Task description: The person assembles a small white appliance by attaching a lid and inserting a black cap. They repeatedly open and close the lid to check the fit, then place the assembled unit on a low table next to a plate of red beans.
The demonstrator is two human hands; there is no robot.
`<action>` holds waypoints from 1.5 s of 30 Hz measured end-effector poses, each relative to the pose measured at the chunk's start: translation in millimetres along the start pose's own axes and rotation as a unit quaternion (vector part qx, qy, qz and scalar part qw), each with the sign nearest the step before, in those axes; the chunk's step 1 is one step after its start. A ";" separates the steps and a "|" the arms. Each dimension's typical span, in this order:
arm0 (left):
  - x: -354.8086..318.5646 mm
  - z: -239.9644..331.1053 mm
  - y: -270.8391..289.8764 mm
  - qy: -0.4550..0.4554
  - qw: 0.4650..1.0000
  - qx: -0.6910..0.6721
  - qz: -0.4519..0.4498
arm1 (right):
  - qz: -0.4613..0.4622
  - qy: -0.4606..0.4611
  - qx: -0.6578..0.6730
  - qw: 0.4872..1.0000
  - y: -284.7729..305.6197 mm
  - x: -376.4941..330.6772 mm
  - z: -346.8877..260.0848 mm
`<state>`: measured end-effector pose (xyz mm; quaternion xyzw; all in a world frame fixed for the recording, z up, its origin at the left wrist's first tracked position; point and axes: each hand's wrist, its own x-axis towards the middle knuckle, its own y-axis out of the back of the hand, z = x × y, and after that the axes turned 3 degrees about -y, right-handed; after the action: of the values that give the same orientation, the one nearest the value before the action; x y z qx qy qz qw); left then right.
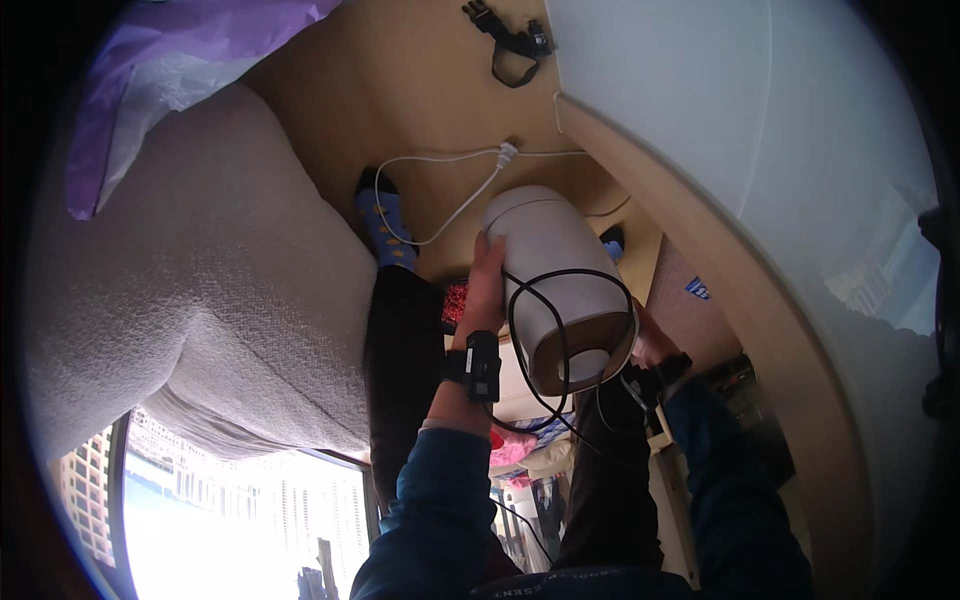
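So the person's got a white canister (543, 240) two-handed, just off centre toward 3 o'clock. Left hand (486, 287) holds its 9 o'clock side, fingers fairly straight; right hand (652, 341) has it around 4, though can't tell how far those fingers curl. Shell looks stiff, smooth, maybe slippery, probably middling weight. Safest hold's both flanks, not the black cord (575, 270) looped toward 6 o'clock.

window (245, 510) blown out, lower left | interior dim | glare on white surface (810, 190) | rim curved, corners black
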<state>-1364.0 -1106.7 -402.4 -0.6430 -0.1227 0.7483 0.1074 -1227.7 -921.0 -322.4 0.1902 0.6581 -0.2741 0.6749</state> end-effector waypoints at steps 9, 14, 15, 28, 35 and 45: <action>1.0 -3.4 5.7 0.005 1.000 -0.004 -0.029 | 0.034 -0.043 0.036 0.998 -15.2 -18.2 -10.3; 4.2 -9.8 10.8 0.008 1.000 -0.016 0.013 | -0.001 -0.044 0.034 0.998 -10.4 -7.2 -8.0; 5.0 -9.5 11.9 0.025 0.999 -0.023 0.031 | -0.007 -0.044 0.027 0.999 -8.8 -3.1 -9.1; -4.6 9.3 18.7 -0.150 0.949 0.192 0.198 | -0.029 -0.033 0.040 0.998 25.8 10.3 9.5; -133.2 117.6 98.5 -0.267 0.876 0.284 0.286 | -0.017 -0.005 0.040 0.999 17.5 -25.4 -5.1; -209.3 9.1 264.6 0.098 0.723 0.566 0.385 | 0.011 0.236 -0.341 0.910 -29.6 -81.6 -33.3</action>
<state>-1342.4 -1424.4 -290.3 -0.5244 0.5928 0.5884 0.1657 -1270.8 -913.7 -240.4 0.0148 0.8494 0.0279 0.5268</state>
